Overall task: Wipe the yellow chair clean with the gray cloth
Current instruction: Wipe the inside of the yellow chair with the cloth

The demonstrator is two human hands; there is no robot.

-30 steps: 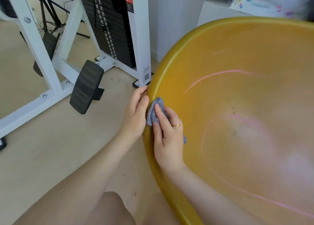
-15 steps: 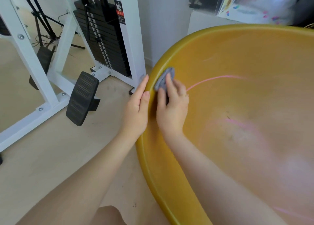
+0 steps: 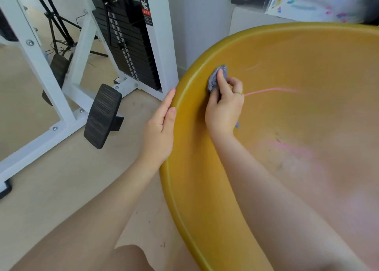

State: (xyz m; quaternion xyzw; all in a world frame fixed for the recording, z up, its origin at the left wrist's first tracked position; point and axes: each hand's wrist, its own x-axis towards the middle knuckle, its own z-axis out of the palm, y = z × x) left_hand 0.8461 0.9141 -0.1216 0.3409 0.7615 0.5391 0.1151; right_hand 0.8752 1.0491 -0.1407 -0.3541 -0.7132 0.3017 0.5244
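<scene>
Cloth bunched under right hand fingers.

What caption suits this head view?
Right hand presses gray cloth inside yellow chair; left hand steadies its rim.

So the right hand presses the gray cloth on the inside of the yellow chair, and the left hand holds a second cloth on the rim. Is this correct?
Not fully. The head view shows the left hand holding nothing: it rests with straight fingers against the outer rim of the yellow chair. The rest is correct: the right hand presses the gray cloth on the inside.
</scene>
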